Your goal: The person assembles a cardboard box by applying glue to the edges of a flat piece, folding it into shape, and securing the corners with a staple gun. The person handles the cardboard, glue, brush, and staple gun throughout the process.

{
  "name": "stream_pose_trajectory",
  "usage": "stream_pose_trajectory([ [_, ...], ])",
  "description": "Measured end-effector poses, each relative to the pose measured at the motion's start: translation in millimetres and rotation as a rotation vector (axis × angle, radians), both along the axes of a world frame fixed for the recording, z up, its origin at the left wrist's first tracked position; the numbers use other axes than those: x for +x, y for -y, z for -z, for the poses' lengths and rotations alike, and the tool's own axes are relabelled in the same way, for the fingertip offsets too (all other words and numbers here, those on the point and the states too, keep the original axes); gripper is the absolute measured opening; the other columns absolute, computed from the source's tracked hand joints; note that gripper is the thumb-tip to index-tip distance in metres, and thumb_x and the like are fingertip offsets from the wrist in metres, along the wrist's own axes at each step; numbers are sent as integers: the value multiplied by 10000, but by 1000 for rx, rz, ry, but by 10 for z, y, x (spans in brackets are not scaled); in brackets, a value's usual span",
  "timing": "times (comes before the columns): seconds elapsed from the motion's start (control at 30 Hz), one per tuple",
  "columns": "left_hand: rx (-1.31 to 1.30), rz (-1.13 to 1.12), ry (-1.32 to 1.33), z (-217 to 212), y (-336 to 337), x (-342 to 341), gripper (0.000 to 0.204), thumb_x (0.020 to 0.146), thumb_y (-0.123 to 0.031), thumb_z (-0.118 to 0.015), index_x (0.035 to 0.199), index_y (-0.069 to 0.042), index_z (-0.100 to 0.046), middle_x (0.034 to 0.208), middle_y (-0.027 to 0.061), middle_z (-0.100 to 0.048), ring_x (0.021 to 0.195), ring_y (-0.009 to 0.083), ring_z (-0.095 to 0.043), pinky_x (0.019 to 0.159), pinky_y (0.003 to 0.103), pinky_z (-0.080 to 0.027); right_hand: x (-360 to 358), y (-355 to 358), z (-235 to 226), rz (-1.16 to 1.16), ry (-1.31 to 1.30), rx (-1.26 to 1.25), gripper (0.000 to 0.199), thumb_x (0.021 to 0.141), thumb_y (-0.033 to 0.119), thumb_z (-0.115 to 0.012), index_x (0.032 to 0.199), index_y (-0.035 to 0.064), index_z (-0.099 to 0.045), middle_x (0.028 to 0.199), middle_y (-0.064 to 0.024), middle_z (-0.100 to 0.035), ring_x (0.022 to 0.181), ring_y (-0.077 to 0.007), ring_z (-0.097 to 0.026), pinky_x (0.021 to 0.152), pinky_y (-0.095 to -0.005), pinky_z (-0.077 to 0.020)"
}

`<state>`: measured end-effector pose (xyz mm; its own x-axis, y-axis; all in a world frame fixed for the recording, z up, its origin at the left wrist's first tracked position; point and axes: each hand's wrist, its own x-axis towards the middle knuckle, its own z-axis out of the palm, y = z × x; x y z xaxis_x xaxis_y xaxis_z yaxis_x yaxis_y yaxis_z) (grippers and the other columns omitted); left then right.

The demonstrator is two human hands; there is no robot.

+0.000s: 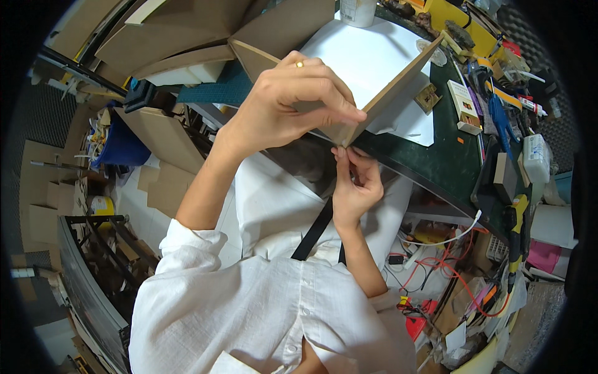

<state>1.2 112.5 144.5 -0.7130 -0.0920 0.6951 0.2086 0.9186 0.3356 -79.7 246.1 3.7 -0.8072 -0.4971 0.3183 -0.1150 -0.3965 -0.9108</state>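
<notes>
Brown thin boards [398, 81] meet upright at a near corner and form an open, box-like frame around a white surface. My left hand [293, 96], with a ring on one finger, reaches over the near board. Its thumb and forefinger are pinched together beside the corner's upper part; whatever lies between them is too small to make out. Lower down, my right hand [358, 187] has its thumb and fingertips closed at the bottom of that same corner. A small pale spot shows at the corner just above the right fingertips.
White sheets [414, 121] lie under the frame on a dark green tabletop [451, 165]. A white tub [357, 11] stands behind it. Tools, a small carton [464, 107] and a white bottle [537, 159] crowd the right. Large boards [180, 37] lean at left; cables [445, 265] hang below right.
</notes>
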Motion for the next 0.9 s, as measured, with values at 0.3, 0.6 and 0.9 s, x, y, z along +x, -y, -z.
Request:
stream_pose_trajectory([
  [0.3, 2, 15, -6, 6, 0, -13, 186, 685, -26, -772, 857, -89, -740, 813, 18, -686, 752, 127, -615, 710, 265, -345, -39, 26, 83, 39, -118, -20, 127, 808, -34, -734, 882, -31, -630, 930, -116, -700, 793, -140, -678, 716, -252, -557],
  [0.6, -6, 29, 13, 0, 14, -59, 189, 693, -37, -778, 870, -90, -739, 813, 20, -680, 757, 130, -615, 707, 261, -347, -102, -28, 30, 5, -140, 25, 118, 813, -42, -717, 899, -30, -638, 925, -116, -701, 807, -153, -682, 726, -270, -563],
  [0.9, 1, 12, 17, -1, 10, 15, 203, 688, -36, -775, 878, -98, -743, 820, 19, -687, 772, 131, -621, 713, 266, -355, -1822, -1909, -1067, 722, -878, 748, 330, 963, 58, -471, 1280, -7, -531, 1269, -181, -580, 1193, -281, -540, 1032, -363, -385],
])
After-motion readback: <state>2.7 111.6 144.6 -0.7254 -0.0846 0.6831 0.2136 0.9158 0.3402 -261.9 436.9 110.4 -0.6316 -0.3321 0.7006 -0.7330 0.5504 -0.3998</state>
